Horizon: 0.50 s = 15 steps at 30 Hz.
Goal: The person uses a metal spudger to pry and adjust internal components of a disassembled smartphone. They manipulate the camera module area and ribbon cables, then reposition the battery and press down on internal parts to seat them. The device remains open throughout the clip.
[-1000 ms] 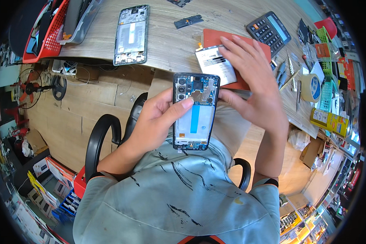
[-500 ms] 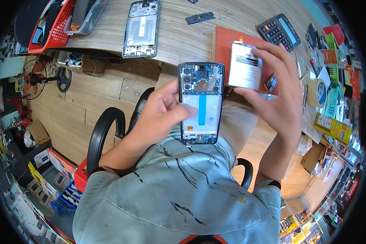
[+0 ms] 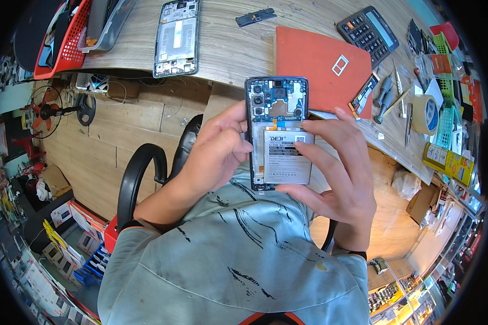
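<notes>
An opened phone (image 3: 279, 103) is held upright above my lap, its blue circuit board and camera lenses showing at the top. Gripping its left edge is my left hand (image 3: 214, 146), thumb beside the battery bay. My right hand (image 3: 341, 168) has a silver phone battery (image 3: 287, 160) between its fingers and thumb. That battery lies over the bay, a little right of it and overlapping the phone's right edge. Its orange connector tab points up toward the board. Whether the battery rests in the bay or hovers just above it, I cannot tell.
On the wooden desk (image 3: 222, 49) lie a second phone frame (image 3: 176, 40), a black strip part (image 3: 256, 17), a red pad (image 3: 309, 65), a calculator (image 3: 367, 37), screwdrivers (image 3: 385, 95) and a tape roll (image 3: 425, 115). A red basket (image 3: 70, 49) stands at far left.
My right hand has brought the battery down and left from above the red pad onto the phone. The phone has shifted slightly right, and my left thumb has drawn back toward its edge.
</notes>
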Motion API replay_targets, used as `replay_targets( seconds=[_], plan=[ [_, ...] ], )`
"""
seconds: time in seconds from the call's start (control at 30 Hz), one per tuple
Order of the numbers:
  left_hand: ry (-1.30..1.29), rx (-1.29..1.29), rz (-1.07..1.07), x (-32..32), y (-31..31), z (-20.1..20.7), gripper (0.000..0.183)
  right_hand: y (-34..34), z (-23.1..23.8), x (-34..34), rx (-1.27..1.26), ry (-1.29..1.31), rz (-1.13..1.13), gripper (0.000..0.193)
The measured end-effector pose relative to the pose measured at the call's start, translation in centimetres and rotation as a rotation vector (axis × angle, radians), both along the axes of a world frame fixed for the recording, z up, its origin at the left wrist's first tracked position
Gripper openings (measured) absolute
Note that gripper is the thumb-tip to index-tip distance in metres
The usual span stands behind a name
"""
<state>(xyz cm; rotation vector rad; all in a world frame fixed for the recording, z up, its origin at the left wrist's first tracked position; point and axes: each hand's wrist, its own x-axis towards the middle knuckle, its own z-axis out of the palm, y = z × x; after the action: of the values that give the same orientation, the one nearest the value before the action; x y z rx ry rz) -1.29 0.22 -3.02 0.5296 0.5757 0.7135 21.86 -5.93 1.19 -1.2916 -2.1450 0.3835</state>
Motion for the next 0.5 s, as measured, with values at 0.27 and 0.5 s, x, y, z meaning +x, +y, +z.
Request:
replay_targets(
  seconds=[0.27, 0.5],
  plan=[
    [-0.044, -0.007, -0.061, -0.1, -0.1, -0.4, 0.077, -0.3, -1.2, -0.3, 0.036, 0.018, 0.016, 0.057],
    [-0.059, 0.035, -0.074, -0.1, 0.0, -0.6, 0.076, -0.6, -1.7, -0.5, 0.064, -0.008, -0.010, 0.057]
  ],
)
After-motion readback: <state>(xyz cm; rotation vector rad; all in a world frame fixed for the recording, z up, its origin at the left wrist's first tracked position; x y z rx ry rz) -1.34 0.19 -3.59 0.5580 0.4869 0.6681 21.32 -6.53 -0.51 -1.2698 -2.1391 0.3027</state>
